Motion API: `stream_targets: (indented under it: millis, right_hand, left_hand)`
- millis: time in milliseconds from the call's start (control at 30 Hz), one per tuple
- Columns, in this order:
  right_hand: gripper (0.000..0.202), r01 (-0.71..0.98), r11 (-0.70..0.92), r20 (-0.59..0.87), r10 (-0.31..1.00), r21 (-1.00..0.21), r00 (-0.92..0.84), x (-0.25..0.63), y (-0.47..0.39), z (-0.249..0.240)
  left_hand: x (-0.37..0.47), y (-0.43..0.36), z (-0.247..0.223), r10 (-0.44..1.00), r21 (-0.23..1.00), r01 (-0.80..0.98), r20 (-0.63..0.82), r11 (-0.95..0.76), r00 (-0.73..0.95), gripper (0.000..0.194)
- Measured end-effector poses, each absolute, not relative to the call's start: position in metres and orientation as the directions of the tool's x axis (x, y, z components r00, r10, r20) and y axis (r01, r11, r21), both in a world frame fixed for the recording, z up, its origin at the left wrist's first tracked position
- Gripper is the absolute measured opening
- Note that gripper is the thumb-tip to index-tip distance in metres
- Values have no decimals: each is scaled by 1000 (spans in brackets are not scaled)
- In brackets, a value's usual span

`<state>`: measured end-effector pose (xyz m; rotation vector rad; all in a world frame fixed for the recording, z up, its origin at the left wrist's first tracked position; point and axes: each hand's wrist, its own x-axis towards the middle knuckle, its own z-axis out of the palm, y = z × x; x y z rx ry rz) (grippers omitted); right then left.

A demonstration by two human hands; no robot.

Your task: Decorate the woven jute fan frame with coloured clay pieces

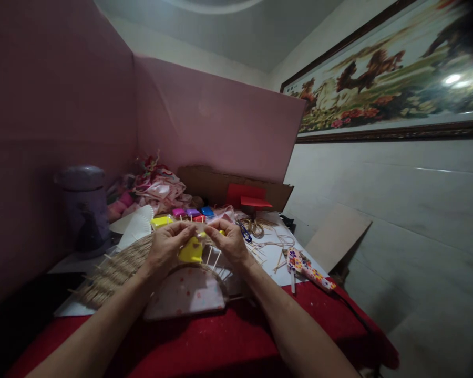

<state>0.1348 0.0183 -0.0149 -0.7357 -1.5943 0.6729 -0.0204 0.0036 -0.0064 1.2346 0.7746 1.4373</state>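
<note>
Both my hands are raised over the table, thumbs and fingers pinched close together. Between them is a bright yellow packet [191,251], apparently modelling clay, with clear plastic at its top. My left hand [166,245] grips the plastic from the left. My right hand [230,242] pinches it from the right, and a small yellow bit shows by its fingers. Beneath the hands lies a fan-shaped piece of woven twine [116,273] with thin sticks poking out of its edge. A half-round panel of dotted pale fabric [183,294] sits at its near side, partly behind my left forearm.
Behind the hands are a second yellow packet [161,222] and pink, purple and blue packets [192,212]. A lidded purple container [84,210] stands left. To the right lie a flower-patterned glue gun [309,270] with a cord, scissors [244,231] and loose sticks.
</note>
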Motion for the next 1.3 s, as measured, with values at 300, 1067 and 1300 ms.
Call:
stream_targets:
  millis: [300,1067,1300]
  right_hand:
    - [34,-156,497,498,866,-853,36,131,30,-17]
    - [43,374,832,824,513,-409,-241,133,-2,-12]
    - [26,-167,696,627,707,-698,327,134,13,-9]
  left_hand:
    - [-83,71,45,759,945,-12,256,-328,-598,4]
    - [-1,-2,-14,971,841,-523,219,-137,97,27]
    - [-18,-1,1,902,803,-411,370,-430,-222,26]
